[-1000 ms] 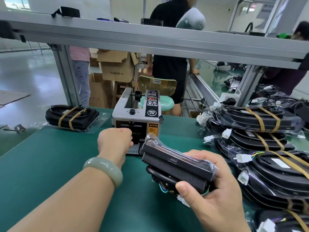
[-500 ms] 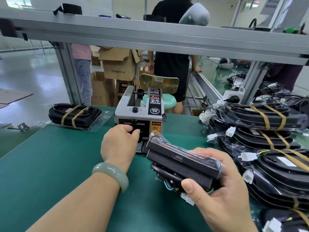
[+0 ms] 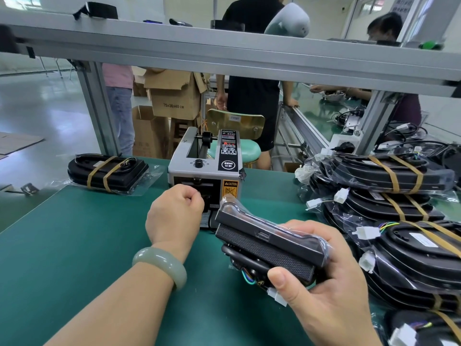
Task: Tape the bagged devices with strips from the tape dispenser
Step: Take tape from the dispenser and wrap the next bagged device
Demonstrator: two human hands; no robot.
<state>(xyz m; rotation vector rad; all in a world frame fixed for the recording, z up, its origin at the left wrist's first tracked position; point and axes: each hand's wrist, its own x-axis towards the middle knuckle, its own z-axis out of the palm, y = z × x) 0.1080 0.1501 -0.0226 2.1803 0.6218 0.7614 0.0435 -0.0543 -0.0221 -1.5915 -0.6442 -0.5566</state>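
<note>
The grey tape dispenser (image 3: pixel 207 168) stands at the middle of the green mat (image 3: pixel 74 245). My left hand (image 3: pixel 174 216), with a jade bangle on the wrist, is at the dispenser's front outlet. Its fingers are curled, and thumb and forefinger pinch a tape strip there; the hand hides most of the strip. My right hand (image 3: pixel 321 283) grips a black device in a clear bag (image 3: pixel 264 243), held tilted just right of the outlet, with coloured wires and a white connector hanging under it.
One taped bagged device (image 3: pixel 107 168) lies at the back left. A pile of several taped bagged devices (image 3: pixel 399 221) fills the right side. An aluminium frame beam (image 3: pixel 224 53) crosses overhead. People, cardboard boxes and a stool are behind the bench.
My left hand has moved forward to the dispenser outlet and closed its thumb and forefinger there. The right hand keeps holding the bagged device near the outlet.
</note>
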